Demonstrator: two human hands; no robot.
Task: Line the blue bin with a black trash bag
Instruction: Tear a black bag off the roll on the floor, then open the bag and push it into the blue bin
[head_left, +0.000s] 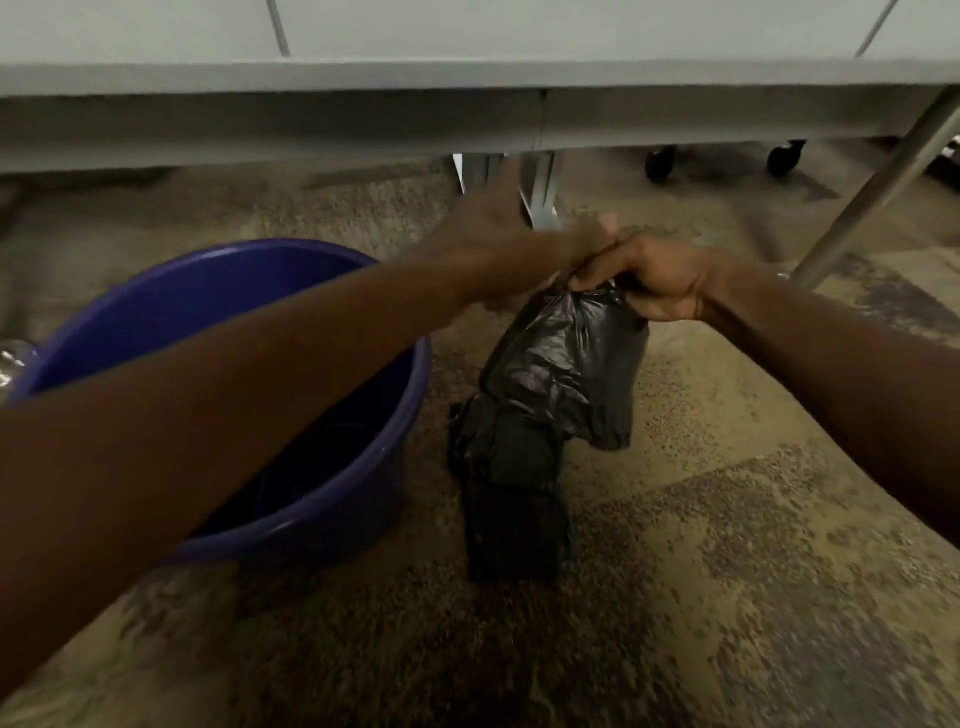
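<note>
Currently, both your left hand (582, 244) and right hand (649, 275) pinch the folded black trash bag (550, 384) at its top (to find the mouth), beside the blue bin (332, 499).

Bin (332, 467) left of hanging bag (550, 384); table (467, 119) behind both.

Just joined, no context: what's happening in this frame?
A person is holding a black trash bag at its top edge with both hands, left hand and right hand pinched together, apparently working it open. The bag hangs partly folded, its lower end reaching the carpet. The blue bin stands on the floor to the left, unlined. A table runs across the top.
</note>
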